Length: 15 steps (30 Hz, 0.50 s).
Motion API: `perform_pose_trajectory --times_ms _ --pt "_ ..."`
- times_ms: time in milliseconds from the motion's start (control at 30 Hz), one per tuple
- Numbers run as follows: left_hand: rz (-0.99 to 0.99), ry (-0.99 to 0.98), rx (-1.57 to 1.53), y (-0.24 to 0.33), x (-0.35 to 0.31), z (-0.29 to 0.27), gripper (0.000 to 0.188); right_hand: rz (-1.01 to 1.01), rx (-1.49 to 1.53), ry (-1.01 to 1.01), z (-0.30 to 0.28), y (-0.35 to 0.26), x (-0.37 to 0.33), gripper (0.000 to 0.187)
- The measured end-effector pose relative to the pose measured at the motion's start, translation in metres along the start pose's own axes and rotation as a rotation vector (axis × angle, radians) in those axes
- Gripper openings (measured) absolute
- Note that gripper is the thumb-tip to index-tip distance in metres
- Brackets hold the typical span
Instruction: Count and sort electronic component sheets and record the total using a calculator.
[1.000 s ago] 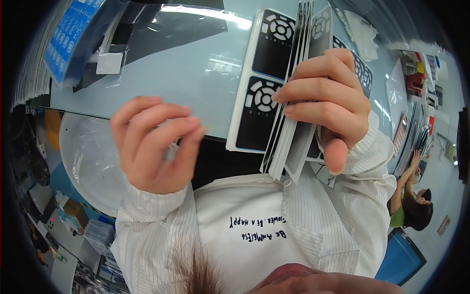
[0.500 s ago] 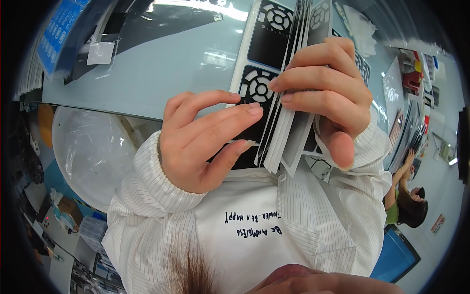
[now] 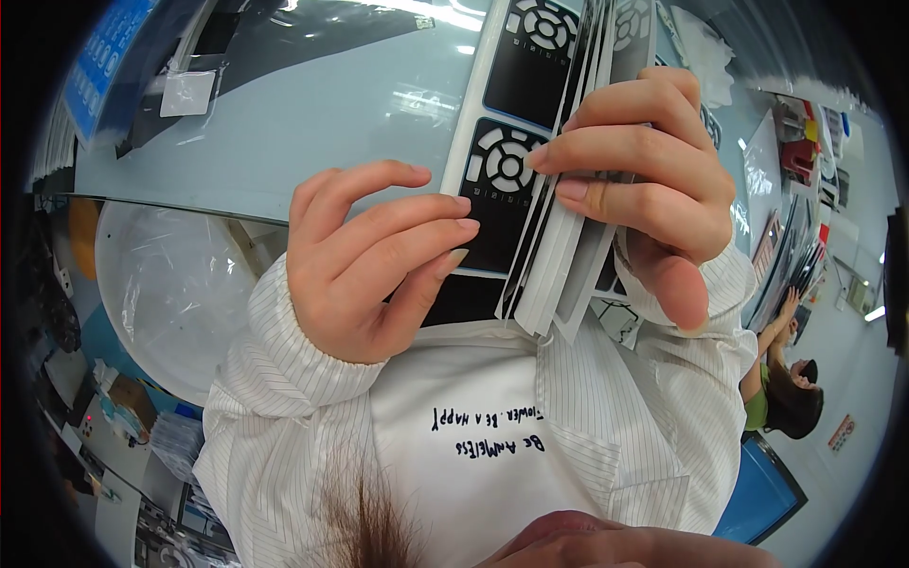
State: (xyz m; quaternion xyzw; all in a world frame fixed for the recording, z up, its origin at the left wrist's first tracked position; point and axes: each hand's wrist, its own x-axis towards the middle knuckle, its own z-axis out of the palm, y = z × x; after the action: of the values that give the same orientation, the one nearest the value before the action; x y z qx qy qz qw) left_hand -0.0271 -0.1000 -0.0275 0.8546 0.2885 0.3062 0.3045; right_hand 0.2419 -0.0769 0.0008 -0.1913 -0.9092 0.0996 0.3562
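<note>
Holding a bunch of thin sheets [image 3: 549,268] in the right hand [image 3: 682,204], with bent fingers hooked over the sides and the thumb stuck out away from them. Standing on edge over the right part of the surface [image 3: 350,123], leaning a bit, and spread at the bottom like a fan. Seems to poke out past the near edge of the surface, close to the white shirt [image 3: 454,379]. Just left of the bunch, near the same edge: a dark panel [image 3: 497,227] with a ring of pale shapes, and farther in from that edge a second panel [image 3: 530,80] like it. Nothing to be seen in the left hand [image 3: 355,275], only loosely curled fingers and a gap next to the thumb. Very near the left side of the dark panel; cannot tell if touching. Below the left part of the near edge: a round white tub [image 3: 170,293].

Probably light to lift, like thick paper or thin plastic. Looks flat and springy, so likely to bend a little and then go straight again. Might crease if squeezed hard in the middle. Looks smooth too, so likely to slide sheet over sheet and come apart. Best to pinch softly by a long edge or a loose bottom corner, and to keep fingers off the printed side.
</note>
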Motion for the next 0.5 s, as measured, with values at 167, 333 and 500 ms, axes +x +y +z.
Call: perform_pose_trajectory --times_ms 167,333,500 --pt "0.015 -0.001 0.037 -0.002 -0.003 0.000 0.022 0.013 -0.004 -0.014 -0.001 0.000 0.001 0.083" --pt "0.020 -0.020 0.043 -0.005 -0.011 0.000 0.023 0.013 -0.010 -0.016 0.001 -0.003 0.002 0.082" --pt "0.016 -0.026 0.037 -0.006 -0.013 0.002 0.023 0.091 0.013 0.014 0.004 -0.008 0.005 0.082"
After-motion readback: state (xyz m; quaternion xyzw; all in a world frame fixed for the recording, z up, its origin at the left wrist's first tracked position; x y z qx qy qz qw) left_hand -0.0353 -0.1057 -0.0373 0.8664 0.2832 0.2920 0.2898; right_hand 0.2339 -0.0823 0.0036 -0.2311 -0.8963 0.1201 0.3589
